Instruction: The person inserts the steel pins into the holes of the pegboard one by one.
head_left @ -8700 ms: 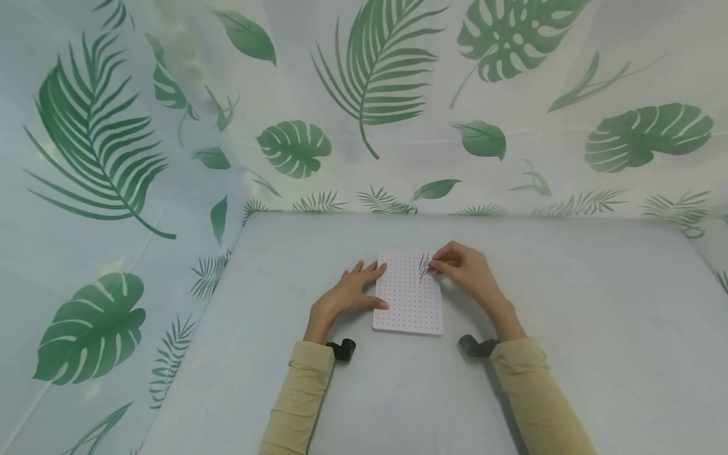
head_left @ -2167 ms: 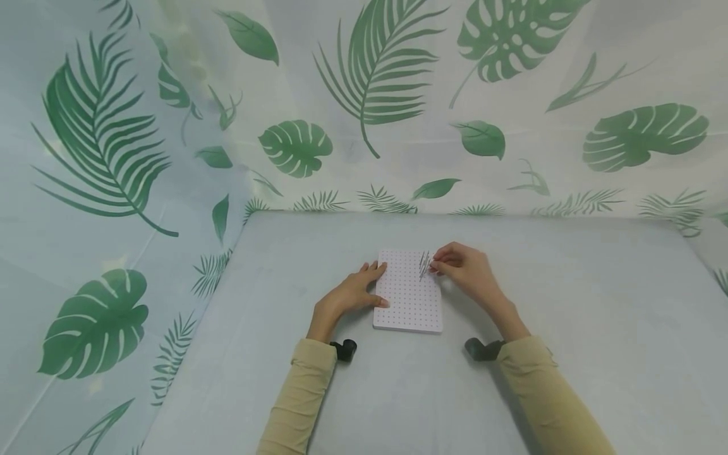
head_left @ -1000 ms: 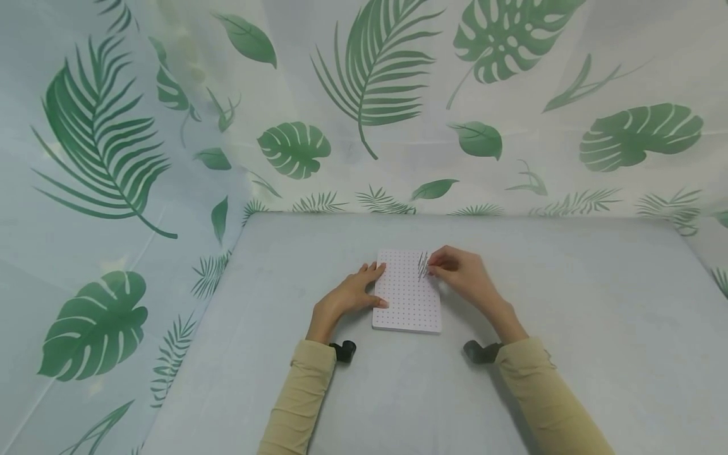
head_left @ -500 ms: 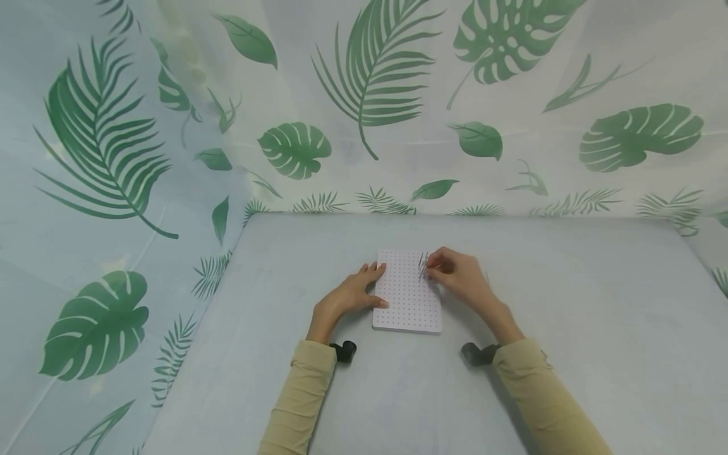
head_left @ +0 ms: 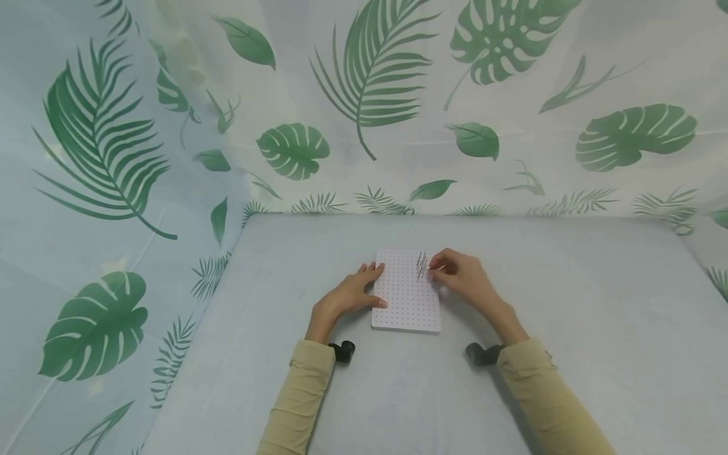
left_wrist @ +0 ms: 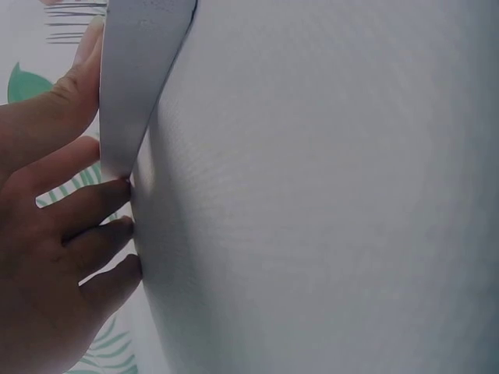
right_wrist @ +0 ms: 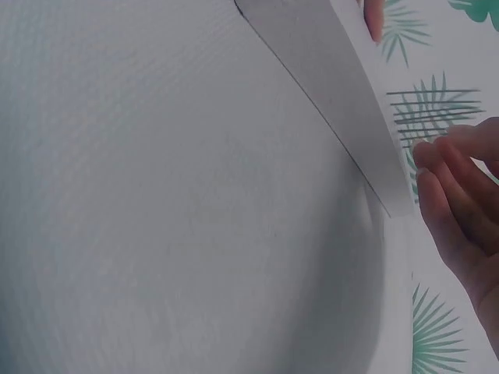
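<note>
A thick white board [head_left: 406, 303] with a grid of small holes lies on the table. Several thin metal pins [head_left: 421, 266] stand up from its far right part, seen side-on in the right wrist view. My left hand [head_left: 347, 296] steadies the board's left side, thumb and a fingertip over the top edge and the other fingers against the side and table. My right hand [head_left: 463, 275] is at the far right edge, thumb and fingertips pinched together. In the right wrist view, the lowest pin [right_wrist: 406, 139] runs into those fingertips, which hide its end.
A pale grey cloth covers the table [head_left: 284, 253]. White curtains [head_left: 398, 164] with green leaf prints hang behind and at the left. A black wrist device [head_left: 343, 351] sits at the left cuff, another wrist device [head_left: 482, 354] at the right.
My right hand stays by the pins, shifting slightly left and back right over the last second. The left hand and the board keep their places.
</note>
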The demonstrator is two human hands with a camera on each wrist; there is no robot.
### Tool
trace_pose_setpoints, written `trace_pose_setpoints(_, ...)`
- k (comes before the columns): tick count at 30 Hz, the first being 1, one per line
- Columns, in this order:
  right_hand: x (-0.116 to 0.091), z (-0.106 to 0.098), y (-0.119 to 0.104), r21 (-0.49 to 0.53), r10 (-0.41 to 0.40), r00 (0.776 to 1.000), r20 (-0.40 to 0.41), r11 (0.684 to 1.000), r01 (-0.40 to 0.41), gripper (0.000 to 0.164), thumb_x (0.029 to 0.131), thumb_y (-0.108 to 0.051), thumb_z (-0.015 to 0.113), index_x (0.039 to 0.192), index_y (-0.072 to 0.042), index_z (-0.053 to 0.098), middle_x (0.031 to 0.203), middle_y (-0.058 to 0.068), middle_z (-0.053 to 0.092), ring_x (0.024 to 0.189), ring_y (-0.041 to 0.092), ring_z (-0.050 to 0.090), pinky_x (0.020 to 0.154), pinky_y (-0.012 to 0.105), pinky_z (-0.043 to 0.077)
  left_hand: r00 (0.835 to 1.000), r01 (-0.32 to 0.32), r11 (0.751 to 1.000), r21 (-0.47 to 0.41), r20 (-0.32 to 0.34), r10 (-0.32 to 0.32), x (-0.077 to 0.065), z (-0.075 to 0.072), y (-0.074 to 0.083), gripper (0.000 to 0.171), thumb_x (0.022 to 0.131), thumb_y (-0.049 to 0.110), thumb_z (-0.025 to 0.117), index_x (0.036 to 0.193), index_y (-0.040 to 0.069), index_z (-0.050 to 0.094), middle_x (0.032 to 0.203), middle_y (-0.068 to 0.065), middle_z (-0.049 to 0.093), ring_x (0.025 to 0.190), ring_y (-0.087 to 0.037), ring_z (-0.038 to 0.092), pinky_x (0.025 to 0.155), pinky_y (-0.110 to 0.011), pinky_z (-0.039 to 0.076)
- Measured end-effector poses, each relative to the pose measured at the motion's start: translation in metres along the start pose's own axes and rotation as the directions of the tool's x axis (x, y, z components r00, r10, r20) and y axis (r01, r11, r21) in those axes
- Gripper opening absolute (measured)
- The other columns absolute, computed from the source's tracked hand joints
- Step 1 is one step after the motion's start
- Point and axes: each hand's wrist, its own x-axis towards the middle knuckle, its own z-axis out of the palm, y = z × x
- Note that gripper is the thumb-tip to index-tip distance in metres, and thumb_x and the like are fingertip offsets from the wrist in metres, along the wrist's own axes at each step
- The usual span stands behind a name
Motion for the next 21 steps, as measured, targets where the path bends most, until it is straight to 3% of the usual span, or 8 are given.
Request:
trace_pose_setpoints(8,-0.004,-0.011,0.010,-0.046,0.020,1.000,0.001,0.999,-0.019,0.015,0.090,-0.003,0.075,0.105,-0.004,0.071,0.101,0.013,0.077,0.091,0.029,0.076,0.080,0.037,0.058,1.000,0.004,1.000,0.007,-0.002,-0.004,0.000,0.001,0.001,0.091,0.090,0.028,0.079,0.164,0.016,0.027,0.172,-0.007,0.019,0.161,-0.025,0.008,0.130,-0.051,0.012)
trace_pose_setpoints(21,-0.015,-0.033,0.027,-0.149,0.043,0.999,0.007,0.988,-0.041,0.019,0.091,-0.005,0.073,0.110,-0.003,0.073,0.099,0.014,0.076,0.083,0.024,0.071,0.071,0.030,0.055,1.000,0.008,1.000,0.005,-0.012,-0.008,-0.001,0.002,0.001,0.090,0.091,0.028,0.079,0.164,0.016,0.028,0.171,-0.007,0.019,0.161,-0.026,0.008,0.130,-0.053,0.012)
